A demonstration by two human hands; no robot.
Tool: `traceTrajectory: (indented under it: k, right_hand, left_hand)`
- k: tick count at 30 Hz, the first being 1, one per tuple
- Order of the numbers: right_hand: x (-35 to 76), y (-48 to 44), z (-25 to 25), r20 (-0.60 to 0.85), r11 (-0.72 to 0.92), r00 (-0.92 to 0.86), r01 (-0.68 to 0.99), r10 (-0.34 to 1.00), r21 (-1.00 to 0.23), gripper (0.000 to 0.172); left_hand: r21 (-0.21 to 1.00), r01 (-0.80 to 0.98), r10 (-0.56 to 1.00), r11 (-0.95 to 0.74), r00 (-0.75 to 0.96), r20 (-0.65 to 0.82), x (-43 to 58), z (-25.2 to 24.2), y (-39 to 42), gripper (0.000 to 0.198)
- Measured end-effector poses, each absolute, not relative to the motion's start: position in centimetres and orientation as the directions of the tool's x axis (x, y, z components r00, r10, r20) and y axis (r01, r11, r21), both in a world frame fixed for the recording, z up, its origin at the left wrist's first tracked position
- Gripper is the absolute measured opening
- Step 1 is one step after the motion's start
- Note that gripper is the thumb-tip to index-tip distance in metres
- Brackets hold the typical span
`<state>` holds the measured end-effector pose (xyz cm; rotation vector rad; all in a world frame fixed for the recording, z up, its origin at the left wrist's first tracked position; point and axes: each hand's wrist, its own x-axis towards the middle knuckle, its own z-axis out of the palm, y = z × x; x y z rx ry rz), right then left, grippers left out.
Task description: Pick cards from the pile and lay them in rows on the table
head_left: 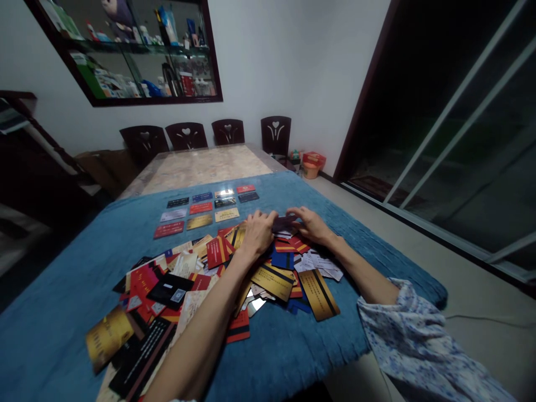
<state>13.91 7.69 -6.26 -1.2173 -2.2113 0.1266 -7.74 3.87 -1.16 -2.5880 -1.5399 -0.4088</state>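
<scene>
My left hand [257, 231] and my right hand [310, 223] meet over the far edge of a loose heap of plastic cards [218, 279] on a blue cloth [75, 290]. Both hands have their fingers closed on the ends of one dark card [283, 222] held between them. The heap holds red, gold, black, blue and white cards lying at all angles. Beyond the hands, several cards [201, 207] lie flat in neat rows on the cloth.
The cloth covers the near part of a long table [201, 164] with a bare marbled top beyond. Several dark chairs [228, 131] stand at its far end. A wall cabinet [138, 50] holds bottles. A glass sliding door [460, 139] is on the right.
</scene>
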Motion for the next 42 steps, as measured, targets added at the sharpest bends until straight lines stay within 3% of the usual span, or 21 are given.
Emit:
traceTrajectory:
  k: [11, 27, 42]
  right_hand:
    - [13.3, 8.0, -7.0, 0.470, 0.595, -0.419, 0.733, 0.777, -0.329, 0.043]
    - [14.0, 8.3, -7.2, 0.546, 0.643, -0.447, 0.727, 0.708, -0.239, 0.051]
    - [14.9, 8.6, -6.5, 0.517, 0.700, -0.546, 0.697, 0.659, -0.156, 0.051]
  left_hand:
    - [0.022, 0.892, 0.869, -0.452, 0.435, 0.237, -7.3, -2.2, 3.9, 0.048]
    - [0.082, 0.892, 0.871, -0.444, 0.409, 0.271, -7.1, -2.6, 4.0, 0.047]
    - [0.103, 0.901, 0.896, -0.422, 0.397, 0.200, -6.9, -1.7, 4.2, 0.031]
